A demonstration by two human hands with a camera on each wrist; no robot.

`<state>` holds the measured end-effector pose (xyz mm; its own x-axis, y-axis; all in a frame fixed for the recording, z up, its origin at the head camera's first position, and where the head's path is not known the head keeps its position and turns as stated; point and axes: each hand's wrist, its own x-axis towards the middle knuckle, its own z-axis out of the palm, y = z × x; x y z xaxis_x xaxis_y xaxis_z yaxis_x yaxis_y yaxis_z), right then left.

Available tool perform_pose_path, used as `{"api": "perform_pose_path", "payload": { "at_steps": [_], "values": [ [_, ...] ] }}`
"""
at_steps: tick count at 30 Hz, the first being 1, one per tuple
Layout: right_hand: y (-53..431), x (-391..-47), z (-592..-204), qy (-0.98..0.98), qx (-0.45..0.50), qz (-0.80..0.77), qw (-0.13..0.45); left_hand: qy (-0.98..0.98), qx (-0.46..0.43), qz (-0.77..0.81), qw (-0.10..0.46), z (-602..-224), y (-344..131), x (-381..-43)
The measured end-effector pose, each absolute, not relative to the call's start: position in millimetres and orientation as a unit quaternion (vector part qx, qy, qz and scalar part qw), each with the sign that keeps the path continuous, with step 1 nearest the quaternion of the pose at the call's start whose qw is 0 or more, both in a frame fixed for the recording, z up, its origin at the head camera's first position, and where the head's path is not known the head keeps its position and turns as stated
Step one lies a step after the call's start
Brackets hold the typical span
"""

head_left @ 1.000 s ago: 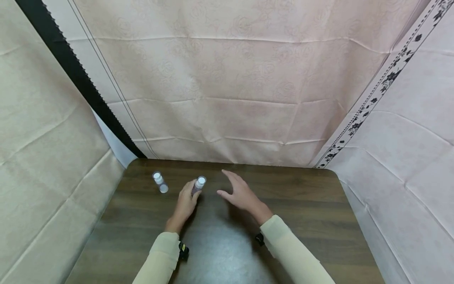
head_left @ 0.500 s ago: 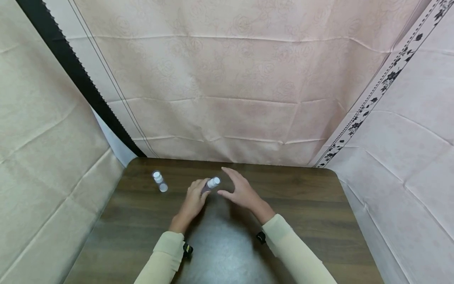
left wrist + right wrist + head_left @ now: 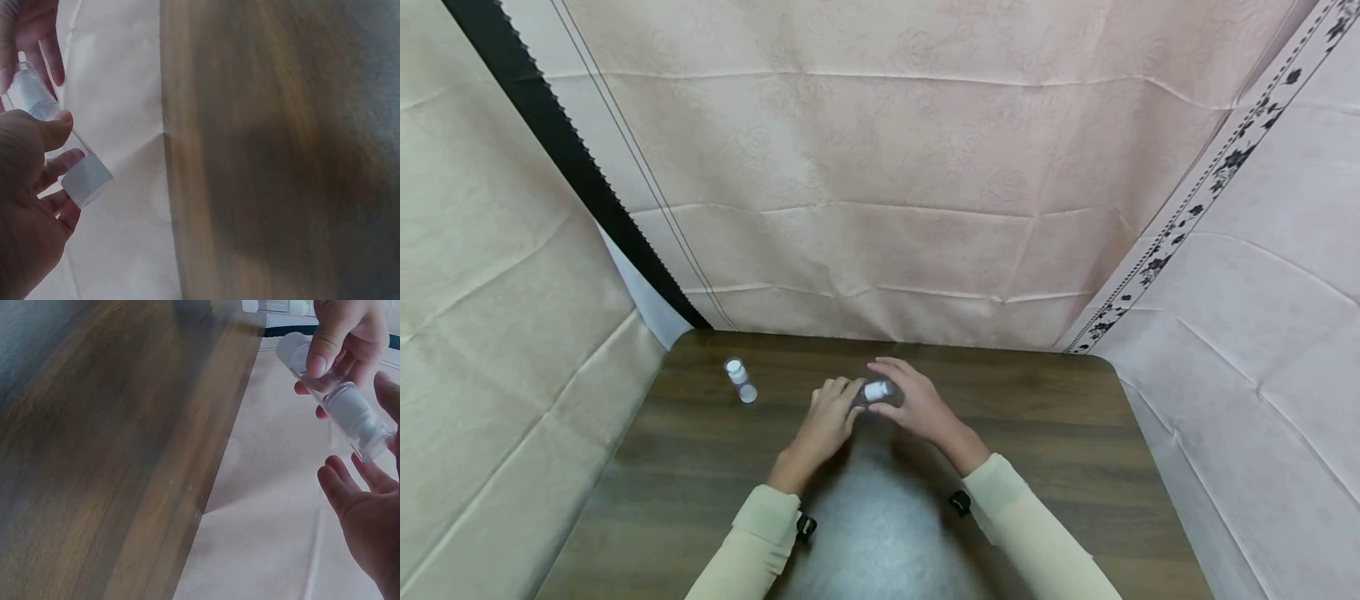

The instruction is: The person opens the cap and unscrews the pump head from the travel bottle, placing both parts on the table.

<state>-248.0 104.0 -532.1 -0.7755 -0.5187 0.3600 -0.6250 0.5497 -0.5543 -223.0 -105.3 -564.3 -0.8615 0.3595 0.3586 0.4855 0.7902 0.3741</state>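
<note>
A small clear bottle point(image 3: 876, 391) with a white pump top under a see-through cap is held above the table, tilted so its cap end points right. My left hand point(image 3: 827, 421) grips the bottle's body between thumb and fingers; the whitish base point(image 3: 87, 180) sticks out below them in the left wrist view. Around the cap end is my right hand point(image 3: 921, 408), its fingers and thumb spread apart. In the right wrist view the clear cap point(image 3: 374, 445) lies between that thumb and the fingers; firm contact cannot be made out.
A second, similar bottle point(image 3: 741, 381) is at the table's back left. The brown wooden table point(image 3: 1037, 467) meets hanging cloth point(image 3: 880, 208) along its back edge. Cloth also hangs at both sides.
My left hand has carried the bottle rightward and tipped it over toward the right hand. The cap end has come between the right thumb and fingers. The other bottle stays put.
</note>
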Motion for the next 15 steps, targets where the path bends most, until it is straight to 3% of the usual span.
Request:
{"api": "perform_pose_path", "payload": {
  "at_steps": [15],
  "values": [
    [121, -241, -540, -0.876, 0.313, 0.359, 0.072, -0.942, -0.258, -0.174, 0.126, -547, -89, -216]
  ]
}}
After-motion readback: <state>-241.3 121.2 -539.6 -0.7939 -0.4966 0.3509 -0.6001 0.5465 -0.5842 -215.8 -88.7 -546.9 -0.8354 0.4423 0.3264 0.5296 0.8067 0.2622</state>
